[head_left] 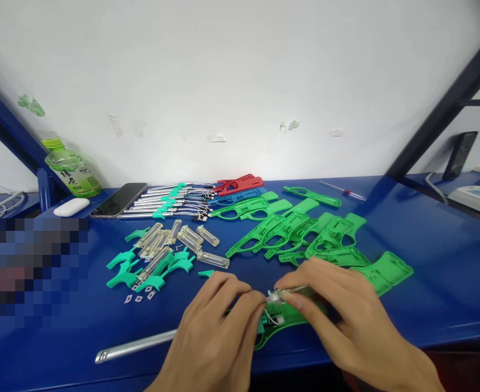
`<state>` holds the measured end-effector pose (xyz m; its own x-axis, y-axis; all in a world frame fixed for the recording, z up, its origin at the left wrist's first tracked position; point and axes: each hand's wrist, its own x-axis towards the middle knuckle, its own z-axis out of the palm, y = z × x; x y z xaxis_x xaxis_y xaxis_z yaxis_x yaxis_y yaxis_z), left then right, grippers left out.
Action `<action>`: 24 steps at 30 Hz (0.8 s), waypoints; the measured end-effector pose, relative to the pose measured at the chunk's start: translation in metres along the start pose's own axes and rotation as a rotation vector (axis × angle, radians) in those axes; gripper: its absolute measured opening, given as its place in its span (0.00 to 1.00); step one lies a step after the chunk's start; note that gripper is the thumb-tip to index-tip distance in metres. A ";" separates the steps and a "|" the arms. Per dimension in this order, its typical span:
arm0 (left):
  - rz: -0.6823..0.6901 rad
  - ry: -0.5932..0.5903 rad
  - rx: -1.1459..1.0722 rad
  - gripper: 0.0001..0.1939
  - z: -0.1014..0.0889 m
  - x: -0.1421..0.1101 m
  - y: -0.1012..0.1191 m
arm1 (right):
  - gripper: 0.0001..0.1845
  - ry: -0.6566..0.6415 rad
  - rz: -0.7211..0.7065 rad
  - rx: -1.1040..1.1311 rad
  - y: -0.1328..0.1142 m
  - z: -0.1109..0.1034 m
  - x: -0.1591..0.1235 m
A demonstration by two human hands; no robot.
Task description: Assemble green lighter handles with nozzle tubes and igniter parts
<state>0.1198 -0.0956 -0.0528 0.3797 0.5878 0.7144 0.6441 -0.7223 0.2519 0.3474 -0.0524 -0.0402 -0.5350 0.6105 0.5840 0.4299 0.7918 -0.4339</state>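
Observation:
My right hand [342,307] pinches a clear plastic lighter tank [297,291] between thumb and fingers, its valve end pointing left. The fingers of my left hand [219,326] are pressed together right at that valve end; what lies in them is hidden. Beneath both hands is a green lighter casing half [291,316], with a white wire [273,318] and part of a teal trigger [261,325] visible inside. A long metal barrel [136,347] sticks out to the left from under my left hand.
Behind my hands lie several green casing halves [289,231], with red ones [240,185] farther back. Left are clear tanks [213,259], teal triggers [121,277] and wired metal barrels [154,204]. A phone [120,200], bottle [71,169] and screwdriver [344,191] lie or stand near the wall.

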 end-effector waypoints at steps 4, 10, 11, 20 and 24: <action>0.017 0.024 -0.007 0.10 0.000 -0.001 0.000 | 0.04 -0.012 0.008 0.001 -0.001 0.000 -0.002; 0.037 0.009 0.015 0.11 0.001 -0.003 0.001 | 0.04 -0.053 -0.028 -0.030 0.001 -0.002 -0.004; 0.034 0.012 0.016 0.11 0.001 -0.003 0.001 | 0.04 -0.063 -0.029 -0.033 0.002 -0.002 -0.004; 0.010 0.006 0.063 0.12 0.000 -0.003 -0.001 | 0.05 0.029 -0.063 -0.046 -0.001 -0.001 -0.004; 0.007 0.012 0.081 0.10 -0.001 -0.001 0.001 | 0.05 0.039 -0.066 -0.035 -0.001 -0.001 -0.003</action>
<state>0.1194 -0.0969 -0.0525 0.3772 0.5780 0.7236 0.6930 -0.6945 0.1935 0.3497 -0.0547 -0.0406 -0.5342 0.5555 0.6372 0.4206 0.8285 -0.3697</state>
